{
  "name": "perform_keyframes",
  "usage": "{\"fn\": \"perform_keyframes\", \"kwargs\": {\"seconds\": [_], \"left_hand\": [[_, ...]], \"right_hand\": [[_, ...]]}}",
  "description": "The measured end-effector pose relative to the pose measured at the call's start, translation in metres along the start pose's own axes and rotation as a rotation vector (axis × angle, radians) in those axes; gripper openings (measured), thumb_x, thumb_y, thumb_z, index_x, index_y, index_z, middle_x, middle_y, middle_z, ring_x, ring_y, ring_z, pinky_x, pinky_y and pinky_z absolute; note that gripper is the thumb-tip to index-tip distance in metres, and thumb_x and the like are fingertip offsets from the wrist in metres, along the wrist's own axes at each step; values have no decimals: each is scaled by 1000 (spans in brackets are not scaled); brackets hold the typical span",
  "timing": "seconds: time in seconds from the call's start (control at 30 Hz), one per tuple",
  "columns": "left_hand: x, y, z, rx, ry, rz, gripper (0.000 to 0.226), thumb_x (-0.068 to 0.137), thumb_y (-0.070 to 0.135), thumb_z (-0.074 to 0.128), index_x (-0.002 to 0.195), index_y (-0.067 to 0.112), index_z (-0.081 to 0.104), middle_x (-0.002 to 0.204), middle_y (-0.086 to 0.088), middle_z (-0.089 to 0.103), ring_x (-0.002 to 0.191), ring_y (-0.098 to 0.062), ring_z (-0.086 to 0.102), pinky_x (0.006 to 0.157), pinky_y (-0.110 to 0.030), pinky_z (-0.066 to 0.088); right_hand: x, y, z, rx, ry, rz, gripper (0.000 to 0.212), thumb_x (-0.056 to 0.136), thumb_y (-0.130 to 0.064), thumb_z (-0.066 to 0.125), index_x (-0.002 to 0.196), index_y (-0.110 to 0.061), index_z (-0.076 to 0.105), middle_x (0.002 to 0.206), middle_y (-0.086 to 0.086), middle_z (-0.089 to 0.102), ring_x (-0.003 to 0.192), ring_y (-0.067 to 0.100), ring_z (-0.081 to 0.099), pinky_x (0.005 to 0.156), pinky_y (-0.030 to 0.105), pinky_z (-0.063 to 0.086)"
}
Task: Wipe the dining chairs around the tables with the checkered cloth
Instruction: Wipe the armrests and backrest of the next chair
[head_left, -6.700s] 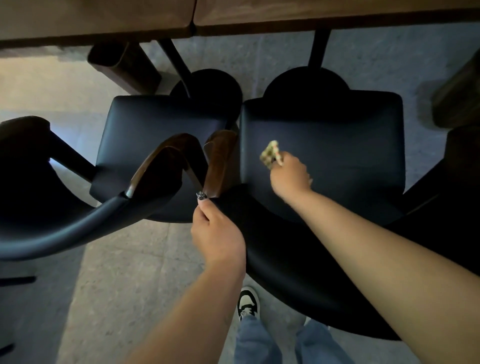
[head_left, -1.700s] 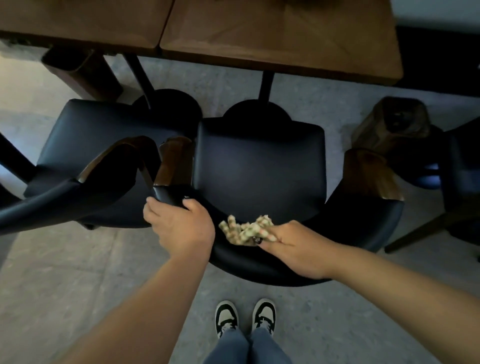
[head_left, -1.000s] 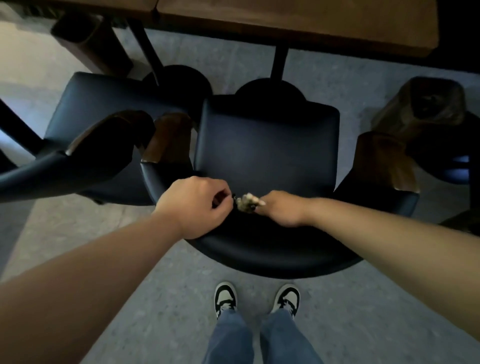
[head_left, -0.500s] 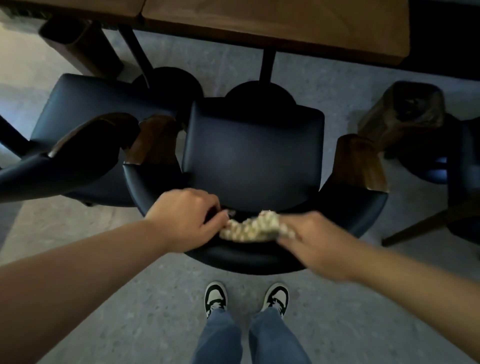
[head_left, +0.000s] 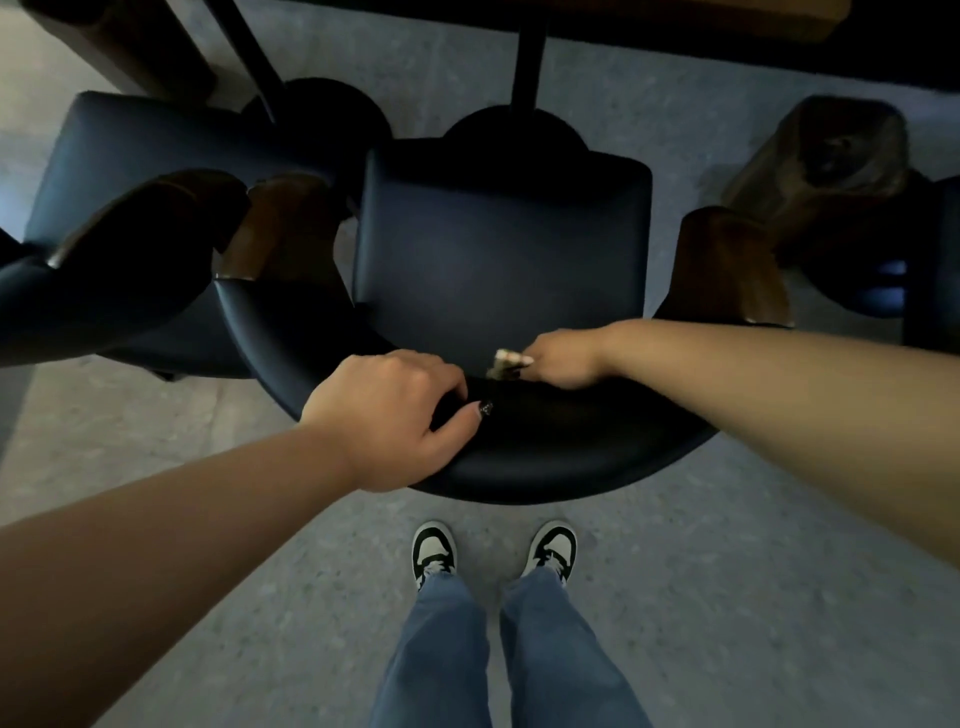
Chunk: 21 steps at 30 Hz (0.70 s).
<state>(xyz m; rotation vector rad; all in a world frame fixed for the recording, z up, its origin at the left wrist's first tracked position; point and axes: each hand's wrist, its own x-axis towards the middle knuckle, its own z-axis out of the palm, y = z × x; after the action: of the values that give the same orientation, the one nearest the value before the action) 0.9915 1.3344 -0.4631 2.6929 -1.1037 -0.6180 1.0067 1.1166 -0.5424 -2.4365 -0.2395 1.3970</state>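
The right hand pinches the bunched checkered cloth, which sticks out left of its grip, against the inner backrest of the chair. The left hand curls over the same backrest, just left of the cloth

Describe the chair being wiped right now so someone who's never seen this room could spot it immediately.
Under the wooden table edge at the top, two black table posts stand on round bases. The chair sits before the right-hand post, straight ahead of the person's sneakers. Unlike its neighbours, both hands are on its curved backrest: the left hand grips it, and the right hand holds the checkered cloth.
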Motion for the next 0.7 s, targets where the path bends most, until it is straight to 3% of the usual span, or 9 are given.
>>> {"fn": "perform_keyframes", "kwargs": {"seconds": [0.13, 0.23, 0.3, 0.33, 0.4, 0.43, 0.5, 0.57, 0.7], "left_hand": [[-1, -1, 1, 10, 0, 7, 58, 83, 65, 15, 103, 34, 61, 93, 13, 62, 88, -10, 58, 67, -30, 45], [-1, 0, 1, 24, -4, 0, 60, 82, 66, 13, 103, 34, 60, 95, 13, 62, 90, -11, 58, 69, -32, 47], [-1, 2, 0, 30, -15, 0, 64, 80, 66, 10, 104, 34, 60, 96, 13, 62, 90, -11, 59, 69, -32, 48], [-1, 2, 0, 30, -25, -4, 64, 80, 66, 10, 104, 33, 60, 97, 12, 62, 90, -12, 59, 69, -32, 48], [-2, 3, -1, 41, -48, -12, 63, 81, 64, 11, 105, 30, 59, 98, 10, 61, 90, -15, 59, 70, -33, 49], [-1, 6, -1, 59, -55, -16, 62, 83, 62, 12, 105, 28, 59, 99, 8, 61, 90, -17, 59, 70, -33, 48], [-1, 18, 3, 114, -43, -32, 59, 85, 57, 12, 103, 24, 58, 101, 3, 62, 93, -21, 60, 73, -34, 44], [0, 32, 11, 116, -20, -46, 51, 89, 54, 17, 99, 23, 56, 101, 1, 62, 96, -23, 60, 77, -35, 40], [1, 37, 13, 2, 70, -97, 46, 88, 54, 26, 94, 26, 61, 92, 8, 64, 90, -17, 61, 87, -33, 41]], "right_hand": [[-54, -2, -9, 17, 52, -185, 22, 101, -25, 42, 81, -20, 50, 85, 0, 55, 84, 18, 52, 73, 29, 36], [-105, -15, -10, -15, 109, -340, 19, 100, -23, 43, 83, -20, 48, 78, -13, 51, 74, -5, 49, 71, 8, 36], [-143, -22, -8, -7, 138, -401, 22, 100, -31, 40, 98, -18, 58, 94, -13, 59, 85, -8, 50, 79, 3, 35], [-161, -25, -5, -21, 130, -410, 35, 99, -40, 35, 115, -20, 59, 113, -12, 61, 100, -7, 50, 89, 7, 35], [-184, -27, 2, -21, 110, -377, 54, 93, -50, 28, 136, -27, 49, 138, -17, 49, 124, -2, 43, 106, 16, 30], [-191, -28, 4, 11, 99, -346, 48, 94, -48, 32, 133, -27, 52, 133, -17, 53, 121, -1, 46, 104, 18, 34], [-188, -30, -1, 140, 162, -300, 24, 98, -28, 46, 106, -15, 64, 99, -9, 65, 90, 4, 58, 82, 21, 44], [-167, -28, -20, 262, 258, -184, 21, 96, -17, 49, 79, -6, 57, 75, 1, 59, 70, 8, 52, 67, 30, 40], [-91, -4, -64, -4, 440, 13, 24, 96, -20, 44, 76, -9, 52, 79, 8, 56, 77, 25, 52, 62, 36, 35]]}}
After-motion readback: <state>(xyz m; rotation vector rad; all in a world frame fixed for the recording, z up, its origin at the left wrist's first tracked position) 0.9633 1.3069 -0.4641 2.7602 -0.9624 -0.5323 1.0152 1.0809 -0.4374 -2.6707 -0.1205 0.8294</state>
